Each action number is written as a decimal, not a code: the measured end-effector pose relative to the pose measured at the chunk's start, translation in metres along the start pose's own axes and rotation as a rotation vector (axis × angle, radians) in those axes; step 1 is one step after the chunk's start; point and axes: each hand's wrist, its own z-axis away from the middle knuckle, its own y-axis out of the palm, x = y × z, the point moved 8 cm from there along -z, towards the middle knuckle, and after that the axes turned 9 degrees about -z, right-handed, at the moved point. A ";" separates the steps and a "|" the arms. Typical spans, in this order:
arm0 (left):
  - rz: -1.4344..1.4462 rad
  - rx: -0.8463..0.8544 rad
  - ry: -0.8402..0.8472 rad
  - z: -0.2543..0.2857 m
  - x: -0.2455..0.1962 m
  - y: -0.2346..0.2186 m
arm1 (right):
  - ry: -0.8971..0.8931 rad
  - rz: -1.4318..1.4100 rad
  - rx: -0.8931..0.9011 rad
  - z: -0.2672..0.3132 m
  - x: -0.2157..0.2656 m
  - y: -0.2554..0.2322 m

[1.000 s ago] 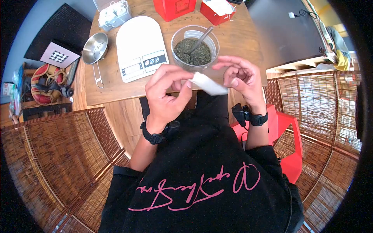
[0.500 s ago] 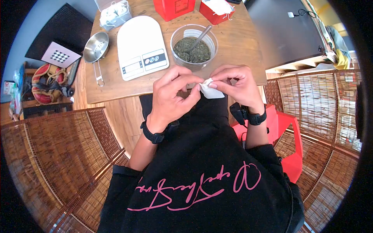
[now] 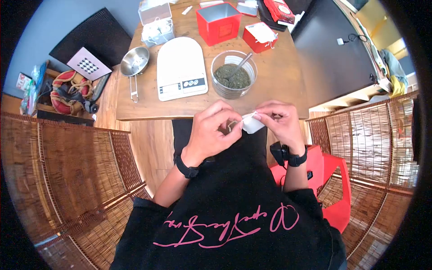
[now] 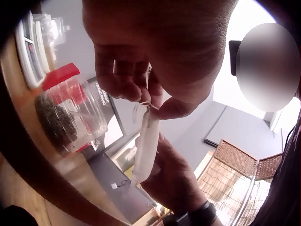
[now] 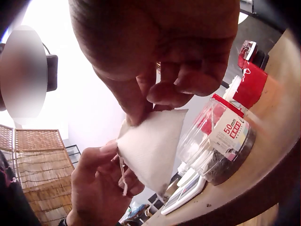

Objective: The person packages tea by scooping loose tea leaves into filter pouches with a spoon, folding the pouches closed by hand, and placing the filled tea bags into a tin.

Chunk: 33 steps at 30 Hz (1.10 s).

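Observation:
A small white drawstring tea bag (image 3: pixel 253 125) is held up between both hands, just off the table's near edge. My left hand (image 3: pixel 215 131) pinches it at one top corner, where a thin string (image 5: pixel 123 176) hangs out by the fingers. With thumb and fingertips, my right hand (image 3: pixel 282 120) grips the bag's upper edge. Seen from the left wrist, the bag (image 4: pixel 146 147) hangs edge-on and slim. Beyond the hands stands a clear plastic tub (image 3: pixel 216 85) of dark dried leaves (image 3: pixel 234 78), with a metal spoon (image 3: pixel 243 62) leaning in it.
On the wooden table (image 3: pixel 148 108) are a white kitchen scale (image 3: pixel 181 58), a long-handled steel pan (image 3: pixel 134 61) and a red tin (image 3: pixel 219 29). Behind are a red box of white bags (image 3: pixel 260 38) and a clear box of stringed bags (image 3: pixel 157 31). A red chair (image 3: pixel 330 180) stands at right.
The right hand has come in from the bag's far side to pinch its upper edge beside the left fingers. The head view has tilted up, showing more of the table's back.

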 end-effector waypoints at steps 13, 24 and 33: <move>-0.014 0.012 -0.132 0.058 -0.021 0.017 | 0.074 -0.125 0.110 0.060 -0.014 0.019; -0.009 0.039 -0.046 0.048 -0.028 0.028 | 0.123 -0.195 -0.036 0.069 -0.015 -0.002; 0.025 -0.036 -0.089 0.018 -0.012 0.020 | 0.121 -0.071 0.009 0.038 -0.031 -0.017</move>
